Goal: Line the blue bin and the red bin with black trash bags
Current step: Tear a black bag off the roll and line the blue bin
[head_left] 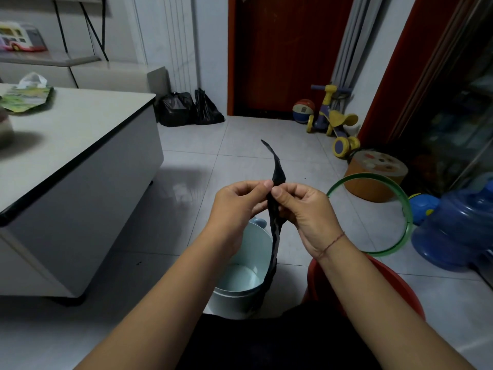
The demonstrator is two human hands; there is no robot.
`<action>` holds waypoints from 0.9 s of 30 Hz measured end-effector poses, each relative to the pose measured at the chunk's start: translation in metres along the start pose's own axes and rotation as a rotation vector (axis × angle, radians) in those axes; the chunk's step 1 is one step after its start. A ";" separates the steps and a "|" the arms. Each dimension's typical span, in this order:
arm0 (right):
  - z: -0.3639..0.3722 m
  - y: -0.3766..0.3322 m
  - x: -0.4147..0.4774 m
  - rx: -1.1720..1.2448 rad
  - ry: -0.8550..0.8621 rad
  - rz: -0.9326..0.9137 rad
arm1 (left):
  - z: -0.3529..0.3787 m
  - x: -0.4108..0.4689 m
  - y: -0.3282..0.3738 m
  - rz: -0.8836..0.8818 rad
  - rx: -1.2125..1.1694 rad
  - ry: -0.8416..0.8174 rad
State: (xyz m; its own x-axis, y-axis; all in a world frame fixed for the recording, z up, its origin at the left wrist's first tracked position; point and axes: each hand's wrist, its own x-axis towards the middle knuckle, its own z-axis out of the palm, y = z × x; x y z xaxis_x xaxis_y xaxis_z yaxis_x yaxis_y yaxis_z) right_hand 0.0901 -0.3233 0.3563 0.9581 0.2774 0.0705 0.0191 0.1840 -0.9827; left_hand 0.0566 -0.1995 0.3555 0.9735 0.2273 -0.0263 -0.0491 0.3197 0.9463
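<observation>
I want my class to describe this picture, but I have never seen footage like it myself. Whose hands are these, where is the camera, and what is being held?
There is no machine here. A person wears a wide-angle camera on the head, looking forward and down, so you see their own arms reaching out. This is the only view.

The left hand and the right hand both pinch a black trash bag that is folded into a narrow strip. Its lower end hangs down beside the pale blue bin, which stands on the tiled floor. The red bin shows partly behind the right forearm. No liner shows in either bin.

Around them are a white table on the left, a green hoop, a blue water jug and two filled black bags by the far wall.
</observation>
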 end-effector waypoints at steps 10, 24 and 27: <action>-0.002 -0.001 -0.001 -0.061 -0.049 -0.017 | -0.004 0.000 -0.001 0.070 0.082 -0.106; -0.004 -0.004 -0.004 -0.079 -0.049 -0.053 | 0.000 -0.004 0.004 0.091 0.121 -0.133; -0.004 -0.004 -0.005 -0.088 -0.041 -0.062 | -0.002 -0.003 0.004 0.147 0.183 -0.094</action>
State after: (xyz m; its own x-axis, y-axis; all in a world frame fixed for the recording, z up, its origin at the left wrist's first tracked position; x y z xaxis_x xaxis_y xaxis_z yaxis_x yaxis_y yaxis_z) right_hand 0.0858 -0.3289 0.3596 0.9420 0.3065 0.1367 0.1045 0.1194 -0.9873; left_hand 0.0534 -0.1970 0.3592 0.9758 0.1695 0.1380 -0.1587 0.1157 0.9805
